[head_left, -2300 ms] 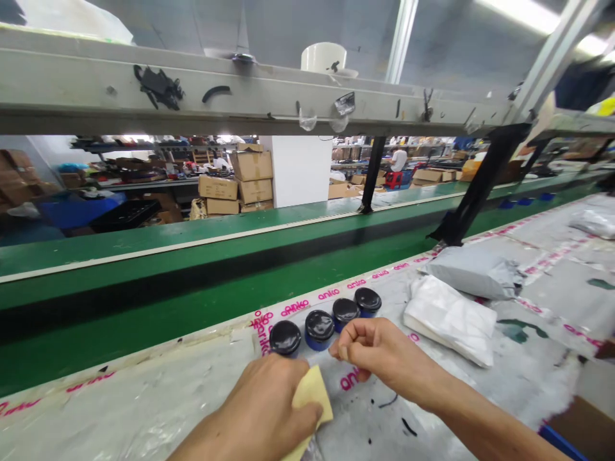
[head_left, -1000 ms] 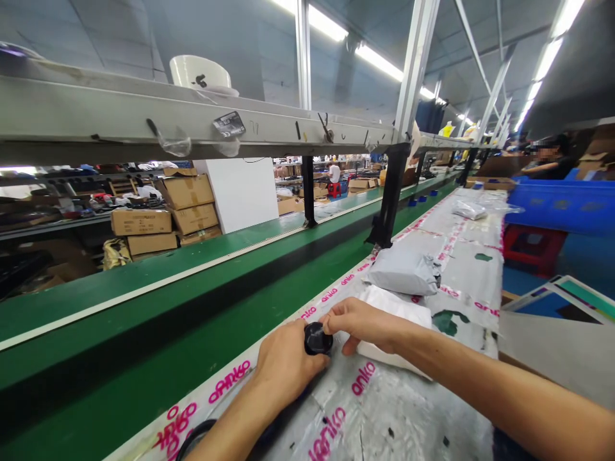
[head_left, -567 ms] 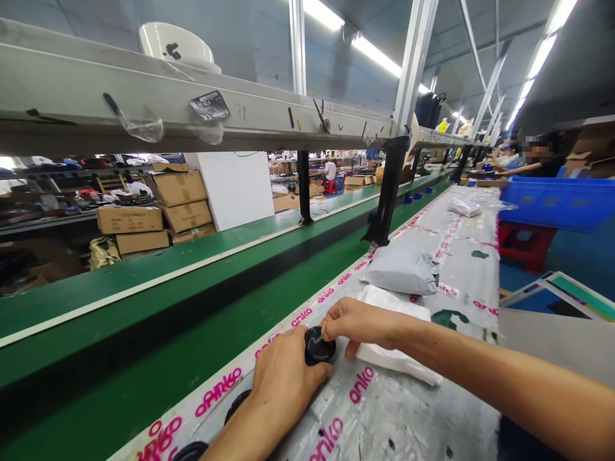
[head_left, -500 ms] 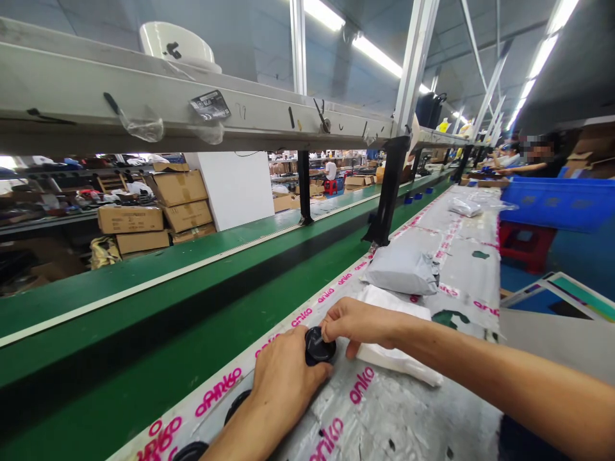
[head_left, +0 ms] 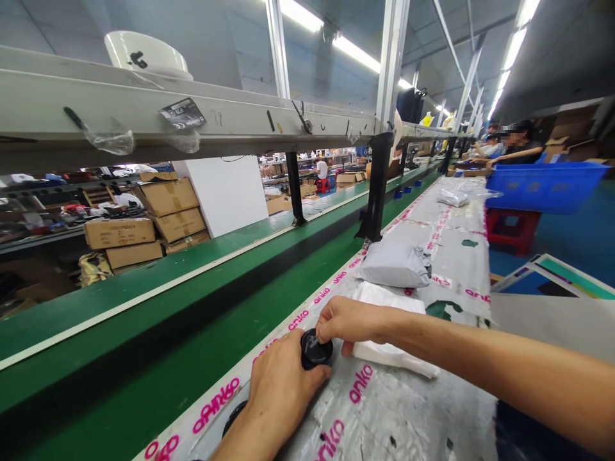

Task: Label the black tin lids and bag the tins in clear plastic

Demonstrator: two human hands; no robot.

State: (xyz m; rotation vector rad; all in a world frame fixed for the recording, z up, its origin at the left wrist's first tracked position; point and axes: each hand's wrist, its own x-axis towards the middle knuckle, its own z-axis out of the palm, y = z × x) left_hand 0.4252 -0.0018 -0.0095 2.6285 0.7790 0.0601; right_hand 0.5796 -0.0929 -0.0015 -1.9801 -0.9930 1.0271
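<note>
Round black item, partly hidden behind the left forearm, black rim (head_left: 230, 417) showing, at 8 o'clock from the container. Left hand (head_left: 282, 378): curled around one black round container (head_left: 317, 353), which lies at its 2 o'clock. Right hand (head_left: 343, 320): fingertips pinched together at the container's rim, container at its 8 o'clock; whether they grip anything, cannot tell. White packet (head_left: 391, 357): tabletop (head_left: 384, 416), 3 o'clock of the container. Grey bag (head_left: 394, 264): beyond.

Long white tube lights (head_left: 356, 54) shine below the grey ceiling (head_left: 493, 22). A white rectangular pillar (head_left: 225, 192) stands behind the long green conveyor belt (head_left: 216, 352). A red plastic stool (head_left: 512, 239) is on the blue floor (head_left: 576, 234).
</note>
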